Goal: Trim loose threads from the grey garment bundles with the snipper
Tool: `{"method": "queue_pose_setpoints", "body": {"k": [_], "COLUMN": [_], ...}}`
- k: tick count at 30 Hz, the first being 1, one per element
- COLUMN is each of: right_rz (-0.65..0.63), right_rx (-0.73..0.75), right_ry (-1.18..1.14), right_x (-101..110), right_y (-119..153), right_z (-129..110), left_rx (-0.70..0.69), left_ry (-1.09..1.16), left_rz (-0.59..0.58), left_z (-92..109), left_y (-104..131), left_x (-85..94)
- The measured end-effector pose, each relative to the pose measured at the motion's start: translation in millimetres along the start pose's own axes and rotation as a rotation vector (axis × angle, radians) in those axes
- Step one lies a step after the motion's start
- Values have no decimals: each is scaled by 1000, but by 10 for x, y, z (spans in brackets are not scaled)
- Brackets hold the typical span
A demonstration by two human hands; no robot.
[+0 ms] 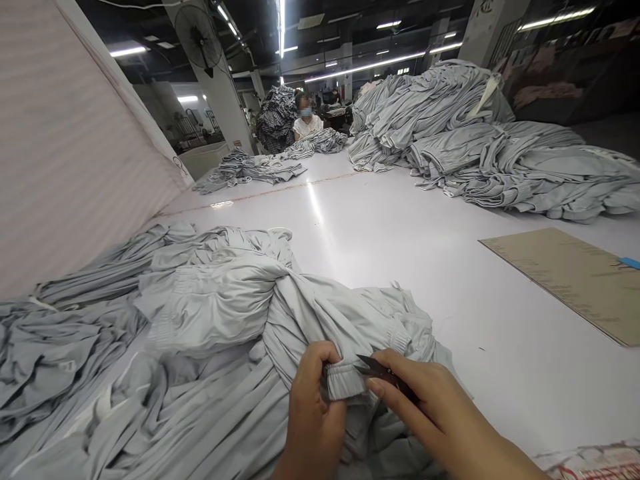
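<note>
A light grey garment [330, 307] with gathered elastic cuffs lies bunched on the table in front of me. My left hand [317, 400] is closed around one elastic cuff [345, 380], its fingers gripping the cuff's left side. In my right hand [425, 393] is a small pair of dark thread snips [385, 375], pinched between thumb and fingers. The two pointed blades stand slightly apart, their tips at the right edge of the cuff. More grey garments spread beneath and to the left of both hands.
Large heaps of grey garments [440, 113] fill the back right of the white table [390, 233]. A brown cardboard sheet [565, 277] lies at the right. Pale striped fabric [75, 147] hangs at the left. A masked person [307, 125] is at the far end.
</note>
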State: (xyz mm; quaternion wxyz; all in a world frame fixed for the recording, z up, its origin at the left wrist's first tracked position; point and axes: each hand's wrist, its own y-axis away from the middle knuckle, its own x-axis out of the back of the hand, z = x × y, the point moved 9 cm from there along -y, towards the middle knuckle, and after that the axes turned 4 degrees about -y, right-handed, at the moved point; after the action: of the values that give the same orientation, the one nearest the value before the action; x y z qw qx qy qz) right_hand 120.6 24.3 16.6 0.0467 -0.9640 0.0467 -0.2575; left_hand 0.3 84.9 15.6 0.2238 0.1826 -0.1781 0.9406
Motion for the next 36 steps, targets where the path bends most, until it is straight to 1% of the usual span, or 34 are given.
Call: {"method": "queue_pose_setpoints", "body": {"k": [9, 14, 18, 22, 24, 29, 32, 36], "right_rz": [-31, -56, -78, -29, -38, -111, -130, -132], "right_rx": [16, -11, -41, -65, -57, -56, -60, -49], "right_ry": [86, 88, -20, -127, -106, 14, 46, 28], "right_x": [-32, -39, -82, -55, -51, -89, -120, -144], "right_y": [53, 52, 3, -30, -11, 67, 61, 26], "right_z": [25, 5, 10, 39, 31, 17, 20, 23], "left_rx": [44, 9, -6, 17, 34, 42, 17, -1], "left_ry": [73, 32, -24, -13, 20, 92, 87, 37], "left_rz": [12, 8, -23, -37, -31, -30, -40, -27], "left_z": [-64, -59, -46, -68, -89, -123, -115, -106], "left_y": [8, 25, 43, 55, 56, 46, 47, 71], "left_x": [-5, -15, -43, -43, -33, -43, -50, -26]}}
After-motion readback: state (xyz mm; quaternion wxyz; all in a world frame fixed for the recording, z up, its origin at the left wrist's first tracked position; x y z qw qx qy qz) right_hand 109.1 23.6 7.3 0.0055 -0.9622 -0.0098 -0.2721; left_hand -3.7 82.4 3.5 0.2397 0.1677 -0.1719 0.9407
